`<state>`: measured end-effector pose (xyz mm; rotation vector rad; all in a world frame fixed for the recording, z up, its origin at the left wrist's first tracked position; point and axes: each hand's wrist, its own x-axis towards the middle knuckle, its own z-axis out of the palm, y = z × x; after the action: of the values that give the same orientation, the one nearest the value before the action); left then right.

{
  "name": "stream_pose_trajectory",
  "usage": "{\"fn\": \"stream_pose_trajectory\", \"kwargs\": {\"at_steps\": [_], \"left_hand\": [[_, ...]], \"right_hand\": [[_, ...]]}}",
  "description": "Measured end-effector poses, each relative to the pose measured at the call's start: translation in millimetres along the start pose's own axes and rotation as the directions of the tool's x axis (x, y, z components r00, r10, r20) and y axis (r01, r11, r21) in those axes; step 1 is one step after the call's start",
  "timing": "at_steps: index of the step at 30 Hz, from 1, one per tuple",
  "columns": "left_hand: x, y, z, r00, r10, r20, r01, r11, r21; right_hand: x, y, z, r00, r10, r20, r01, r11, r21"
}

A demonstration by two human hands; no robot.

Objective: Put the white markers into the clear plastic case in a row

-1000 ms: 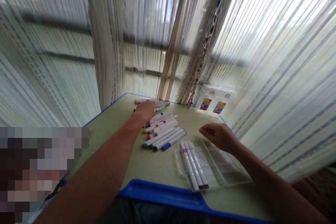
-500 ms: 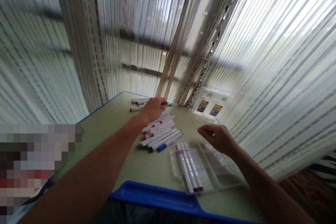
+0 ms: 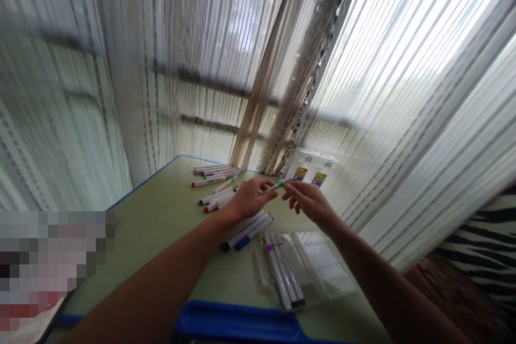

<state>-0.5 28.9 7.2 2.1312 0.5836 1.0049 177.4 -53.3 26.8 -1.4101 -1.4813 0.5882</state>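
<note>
Head view: left hand (image 3: 249, 197), right hand (image 3: 309, 200), grips pinching one marker (image 3: 279, 185); three cased markers (image 3: 284, 270).

The bare left forearm (image 3: 171, 277) slants forward and inward to the bare left hand (image 3: 250, 197), fingers curled; opposite, the bare right forearm (image 3: 373, 274) angles in, the bare right hand (image 3: 309, 202) pinching near the left fingertips.
</note>
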Motion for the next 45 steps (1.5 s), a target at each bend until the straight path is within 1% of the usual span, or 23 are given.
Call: {"fn": "stream_pose_trajectory", "kwargs": {"at_steps": [2, 3, 5, 7, 9, 11, 13, 14, 16, 18, 20, 23, 25, 27, 28, 29, 30, 33, 37, 39, 41, 43, 45], "left_hand": [[-2, 6, 4.6, 0.999, 0.017, 0.042, -0.015, 0.999, -0.04], [-2, 9, 6.9, 0.997, 0.03, 0.065, -0.027, 0.998, -0.052], [-4, 14, 10.9, 0.994, 0.066, 0.087, -0.06, 0.996, -0.073], [-6, 17, 14.0, 0.992, 0.092, 0.09, -0.084, 0.992, -0.092], [-7, 17, 16.5, 0.99, 0.089, 0.107, -0.076, 0.989, -0.125], [-8, 15, 18.6, 0.988, 0.065, 0.139, -0.041, 0.985, -0.169], [-9, 14, 20.4, 0.986, 0.044, 0.16, -0.01, 0.978, -0.208], [-9, 13, 21.3, 0.984, 0.044, 0.171, -0.005, 0.975, -0.221], [-9, 13, 23.5, 0.981, 0.061, 0.185, -0.006, 0.958, -0.285], [-9, 13, 26.3, 0.978, 0.094, 0.188, -0.024, 0.938, -0.346], [-10, 13, 29.2, 0.976, 0.107, 0.189, -0.031, 0.93, -0.366], [-11, 14, 30.9, 0.978, 0.064, 0.2, 0.003, 0.948, -0.318], [-10, 14, 28.3, 0.983, 0.018, 0.18, 0.03, 0.965, -0.26], [-8, 16, 22.3, 0.993, -0.037, 0.113, 0.063, 0.971, -0.231], [-6, 17, 18.4, 0.995, -0.066, 0.073, 0.082, 0.965, -0.25], [-5, 18, 14.2, 0.995, -0.092, 0.043, 0.101, 0.951, -0.293], [-3, 18, 10.0, 0.993, -0.112, 0.036, 0.117, 0.93, -0.348], [-1, 19, 0.5, 0.99, -0.108, 0.094, 0.14, 0.854, -0.502], [-2, 15, -3.1, 0.986, -0.053, 0.161, 0.146, 0.75, -0.645], [-2, 14, -3.1, 0.98, -0.031, 0.199, 0.162, 0.709, -0.686], [-3, 14, -3.1, 0.967, -0.027, 0.252, 0.204, 0.674, -0.71], [-4, 15, -2.6, 0.947, -0.023, 0.319, 0.261, 0.631, -0.73], [-6, 18, -1.1, 0.924, 0.011, 0.381, 0.306, 0.575, -0.758]], "right_hand": [[-4, 0, 8, 0.999, -0.016, -0.041, 0.016, 1.0, 0.002], [-7, 2, 10, 0.996, -0.027, -0.08, 0.027, 1.0, 0.008], [-15, 6, 12, 0.981, -0.059, -0.183, 0.069, 0.996, 0.05], [-22, 11, 10, 0.972, -0.086, -0.217, 0.104, 0.992, 0.073], [-27, 15, 9, 0.969, -0.109, -0.222, 0.128, 0.989, 0.073], [-29, 17, 8, 0.967, -0.127, -0.22, 0.146, 0.987, 0.071], [-30, 19, 8, 0.971, -0.139, -0.197, 0.157, 0.984, 0.079], [-30, 18, 8, 0.976, -0.147, -0.163, 0.163, 0.983, 0.086], [-31, 17, 9, 0.977, -0.161, -0.137, 0.173, 0.982, 0.079], [-33, 14, 9, 0.974, -0.18, -0.136, 0.187, 0.982, 0.038], [-33, 12, 8, 0.967, -0.203, -0.156, 0.2, 0.979, -0.036], [-33, 11, 7, 0.95, -0.253, -0.183, 0.233, 0.965, -0.123], [-32, 13, 6, 0.943, -0.274, -0.188, 0.248, 0.957, -0.148], [-31, 15, 6, 0.946, -0.269, -0.178, 0.241, 0.956, -0.167], [-31, 16, 6, 0.951, -0.261, -0.167, 0.232, 0.957, -0.174], [-31, 17, 6, 0.957, -0.25, -0.149, 0.223, 0.959, -0.176], [-31, 17, 6, 0.962, -0.239, -0.131, 0.215, 0.961, -0.171], [-31, 19, 7, 0.97, -0.227, -0.082, 0.214, 0.966, -0.143], [-32, 18, 5, 0.975, -0.221, -0.021, 0.22, 0.975, -0.04], [-32, 16, 4, 0.983, -0.186, 0.004, 0.185, 0.981, 0.06], [-33, 14, 3, 0.991, -0.135, 0.021, 0.13, 0.98, 0.15], [-35, 13, 2, 0.995, -0.092, 0.027, 0.084, 0.972, 0.218], [-36, 13, 0, 0.996, -0.08, 0.025, 0.07, 0.962, 0.264]]}}
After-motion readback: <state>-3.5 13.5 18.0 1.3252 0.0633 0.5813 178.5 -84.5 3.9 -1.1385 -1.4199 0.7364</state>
